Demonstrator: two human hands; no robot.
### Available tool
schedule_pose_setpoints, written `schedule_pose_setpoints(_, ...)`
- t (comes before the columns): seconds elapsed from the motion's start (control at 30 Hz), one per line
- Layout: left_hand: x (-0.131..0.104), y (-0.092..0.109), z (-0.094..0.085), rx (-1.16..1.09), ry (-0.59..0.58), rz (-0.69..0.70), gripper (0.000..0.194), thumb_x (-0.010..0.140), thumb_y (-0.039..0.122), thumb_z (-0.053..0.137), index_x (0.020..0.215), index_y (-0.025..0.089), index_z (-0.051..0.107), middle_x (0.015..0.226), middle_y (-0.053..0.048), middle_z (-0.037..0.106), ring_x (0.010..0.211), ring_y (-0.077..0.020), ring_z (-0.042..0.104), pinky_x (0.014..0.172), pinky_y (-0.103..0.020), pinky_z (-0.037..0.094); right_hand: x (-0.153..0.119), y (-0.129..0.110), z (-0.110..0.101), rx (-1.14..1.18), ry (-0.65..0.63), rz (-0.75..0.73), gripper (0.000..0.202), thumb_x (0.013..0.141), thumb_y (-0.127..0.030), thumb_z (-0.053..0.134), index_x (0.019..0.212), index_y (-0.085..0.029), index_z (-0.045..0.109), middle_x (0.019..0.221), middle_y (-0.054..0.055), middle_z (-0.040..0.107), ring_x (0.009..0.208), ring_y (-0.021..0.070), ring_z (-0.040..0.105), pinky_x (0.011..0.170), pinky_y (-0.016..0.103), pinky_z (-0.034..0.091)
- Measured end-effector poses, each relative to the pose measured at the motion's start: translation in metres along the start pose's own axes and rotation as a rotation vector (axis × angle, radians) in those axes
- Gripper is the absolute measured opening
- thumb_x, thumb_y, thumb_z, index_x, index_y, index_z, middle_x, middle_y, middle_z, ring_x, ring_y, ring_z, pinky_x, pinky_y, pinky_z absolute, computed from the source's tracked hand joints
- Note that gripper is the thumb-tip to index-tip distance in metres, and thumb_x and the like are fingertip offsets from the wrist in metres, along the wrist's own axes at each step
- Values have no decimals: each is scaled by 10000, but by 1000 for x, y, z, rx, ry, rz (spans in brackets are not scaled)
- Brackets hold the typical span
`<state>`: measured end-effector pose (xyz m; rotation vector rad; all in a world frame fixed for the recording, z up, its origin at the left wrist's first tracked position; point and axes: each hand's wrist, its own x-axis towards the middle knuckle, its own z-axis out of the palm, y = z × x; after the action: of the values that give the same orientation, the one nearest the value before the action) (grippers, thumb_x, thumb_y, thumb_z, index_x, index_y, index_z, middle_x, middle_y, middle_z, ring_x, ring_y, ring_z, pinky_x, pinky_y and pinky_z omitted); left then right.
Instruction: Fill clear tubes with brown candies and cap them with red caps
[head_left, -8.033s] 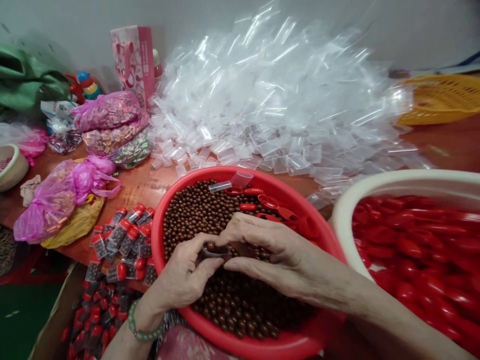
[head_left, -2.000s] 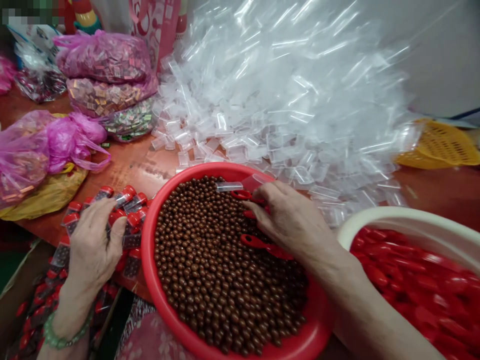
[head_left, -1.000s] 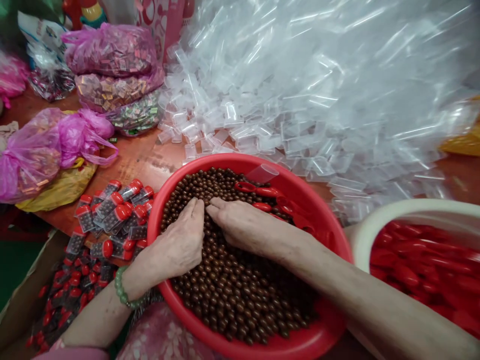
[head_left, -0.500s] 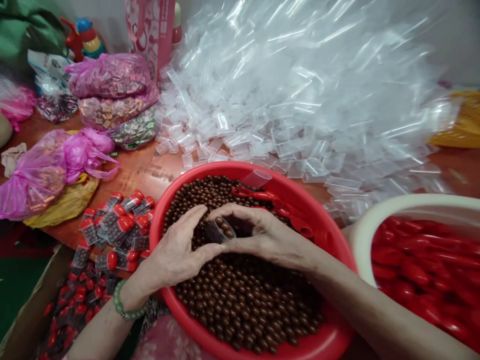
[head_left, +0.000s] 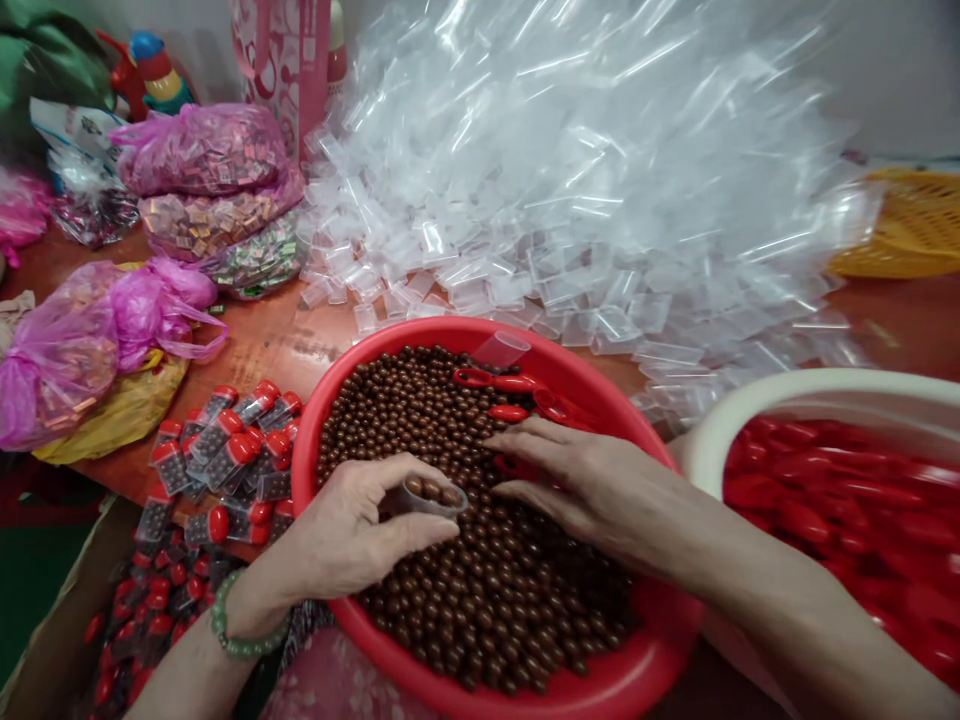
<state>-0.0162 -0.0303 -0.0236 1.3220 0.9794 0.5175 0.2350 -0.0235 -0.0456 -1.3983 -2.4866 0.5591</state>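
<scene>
A red basin [head_left: 307,440] holds a heap of brown balls [head_left: 495,590]. Over its left part, my left hand [head_left: 360,525] grips a small clear container [head_left: 435,508] with brown balls showing at its mouth. My right hand [head_left: 570,480] is over the basin's right side, fingers apart and nothing seen between them, close to some red caps [head_left: 508,412]. A loose clear container [head_left: 501,350] rests at the basin's far inner side.
Behind the basin is a large pile of clear containers [head_left: 540,200]. A white tub [head_left: 709,440] of red pieces stands at right. Filled red-capped containers [head_left: 217,450] lie at left, near pink bags [head_left: 75,340]. A yellow basket [head_left: 900,225] sits at far right.
My right hand has let go of the clear container and moved right, its fingers spreading. The container is now in my left hand, which has closed on it. The view has shifted slightly.
</scene>
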Motion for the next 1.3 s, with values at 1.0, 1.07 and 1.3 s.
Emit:
schedule_pose_setpoints(1.0,-1,-11,0,100,-43,100,116,882,227,565,962,158,614,906,-24,636,873,-176,578,819,-288,443,28,-54,-17,562,11,-180,196,885,-221,680,1073,-270,653,941,14,664,869,150,640,747,238,528)
schedule_pose_setpoints(1.07,0,-13,-1,109,-62,106,105,873,220,568,946,162,615,890,-26,636,905,-194,587,858,-306,452,33,-55,-16,551,-18,-204,163,896,-206,669,1050,-255,649,923,10,652,846,138,632,734,231,516)
schedule_pose_setpoints(1.3,2,-14,-5,37,-103,78,118,873,214,573,978,165,598,842,4,589,763,-134,519,722,-254,419,33,-48,-11,581,-35,-161,160,907,-266,665,795,-212,564,757,-18,594,678,111,554,603,211,457)
